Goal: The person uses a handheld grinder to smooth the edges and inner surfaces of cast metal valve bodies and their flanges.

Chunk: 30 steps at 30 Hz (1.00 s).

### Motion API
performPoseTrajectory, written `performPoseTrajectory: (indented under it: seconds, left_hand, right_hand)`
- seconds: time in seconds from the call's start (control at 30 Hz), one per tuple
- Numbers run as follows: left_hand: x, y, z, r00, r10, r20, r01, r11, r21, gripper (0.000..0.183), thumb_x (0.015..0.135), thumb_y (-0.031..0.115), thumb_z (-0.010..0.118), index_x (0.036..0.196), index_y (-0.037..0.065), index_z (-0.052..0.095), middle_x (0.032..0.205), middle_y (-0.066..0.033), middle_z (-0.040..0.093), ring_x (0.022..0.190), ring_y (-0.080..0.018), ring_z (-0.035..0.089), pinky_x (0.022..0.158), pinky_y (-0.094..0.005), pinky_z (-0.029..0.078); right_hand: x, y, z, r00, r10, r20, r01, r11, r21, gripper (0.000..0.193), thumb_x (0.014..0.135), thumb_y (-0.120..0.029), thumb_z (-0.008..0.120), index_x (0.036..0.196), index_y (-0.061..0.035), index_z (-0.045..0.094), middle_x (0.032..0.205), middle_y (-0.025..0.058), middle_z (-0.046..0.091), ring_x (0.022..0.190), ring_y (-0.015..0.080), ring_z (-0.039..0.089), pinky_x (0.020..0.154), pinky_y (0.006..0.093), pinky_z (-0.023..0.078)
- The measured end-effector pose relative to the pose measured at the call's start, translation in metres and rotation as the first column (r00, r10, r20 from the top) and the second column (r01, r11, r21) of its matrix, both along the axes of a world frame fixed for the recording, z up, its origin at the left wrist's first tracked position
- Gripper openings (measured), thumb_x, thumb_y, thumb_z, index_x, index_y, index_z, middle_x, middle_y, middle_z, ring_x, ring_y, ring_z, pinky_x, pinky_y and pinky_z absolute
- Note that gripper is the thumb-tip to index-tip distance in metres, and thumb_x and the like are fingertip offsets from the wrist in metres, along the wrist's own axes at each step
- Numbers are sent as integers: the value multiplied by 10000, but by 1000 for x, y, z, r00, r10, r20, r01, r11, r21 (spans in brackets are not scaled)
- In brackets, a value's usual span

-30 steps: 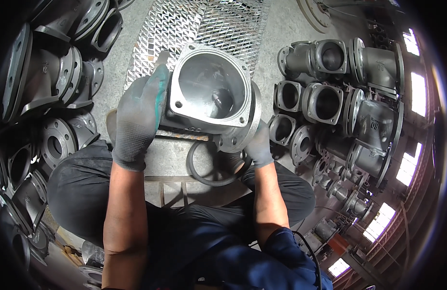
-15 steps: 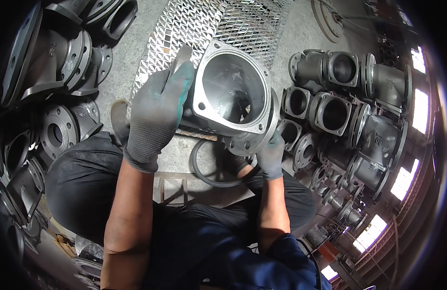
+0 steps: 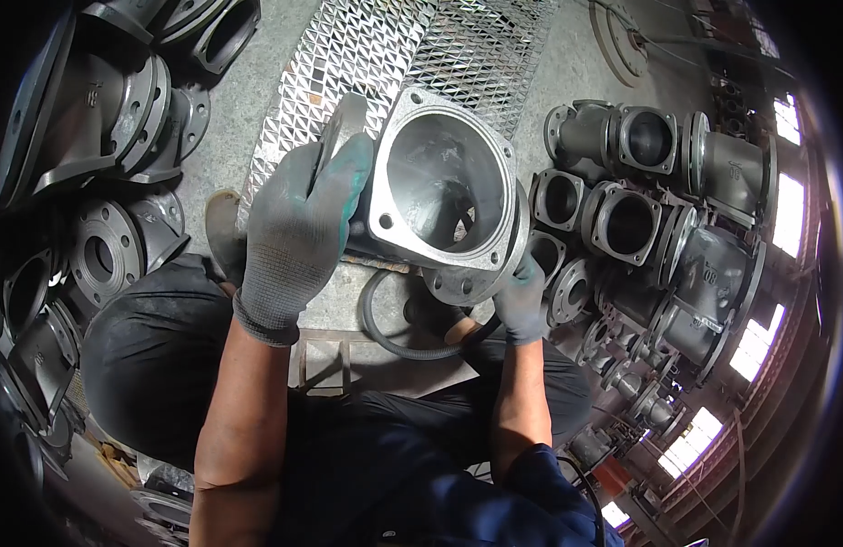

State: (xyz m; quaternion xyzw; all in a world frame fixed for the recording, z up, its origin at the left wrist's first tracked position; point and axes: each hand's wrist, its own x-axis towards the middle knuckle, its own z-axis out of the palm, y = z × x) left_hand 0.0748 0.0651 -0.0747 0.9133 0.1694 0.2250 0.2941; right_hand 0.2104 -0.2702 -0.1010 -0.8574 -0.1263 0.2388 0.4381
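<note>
A grey cast-metal valve body is held in front of me, its square bolt-holed flange and wide round bore facing up toward me. My left hand, in a grey knit glove with green patches, is closed on the round flange at its left end, thumb on the near side. On the opposite end, my right hand, gloved alike, grips the lower edge of the other round flange; most of its fingers are hidden behind that flange. The inside wall looks smooth and dull grey, with a small opening low in it.
Under the valve body lies a metal mesh grating. A black ribbed hose curls between my legs. More valve bodies stand close together at the right and left. A flat ring lies on the floor at the far right.
Both hands have brought the valve body slightly nearer to me and a little to the right. Their grip on its flanges looks the same.
</note>
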Motion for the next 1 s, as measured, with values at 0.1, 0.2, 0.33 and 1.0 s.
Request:
performPoseTrajectory:
  seconds: [0.1,0.2,0.33,1.0]
  left_hand:
    - [0,1,5,1000,8,-1,-8,997,-79,428,960,20,686,1386,52,707,1061,-195,711,842,-368,732,691,-434,612]
    - [-14,7,-8,982,-107,157,145,955,-257,413,1001,59,684,1412,40,657,1228,-249,706,921,-418,716,762,-480,589]
    - [-13,-4,-2,988,-83,129,112,965,-239,387,1039,-5,680,1422,45,700,1165,-164,680,831,-249,692,711,-334,564]
    - [-30,-24,0,992,126,24,-58,610,-790,278,1104,22,653,1370,-56,674,1219,-108,729,1105,-197,664,994,-306,527]
  right_hand:
    - [0,7,5,992,-75,-103,76,997,0,260,1017,8,712,1268,68,739,1169,84,810,1052,114,714,943,288,577]
    - [-2,17,11,996,-3,-91,0,999,-38,310,997,-64,771,1280,59,743,1179,86,821,1066,120,724,949,321,587]
    - [4,19,14,994,0,-111,-4,999,-38,300,1005,-83,768,1274,48,750,1150,97,836,1035,119,734,931,320,593]
    - [26,48,48,949,231,-213,-295,886,-358,390,954,-95,811,1304,53,722,1154,154,816,1047,194,752,956,353,602]
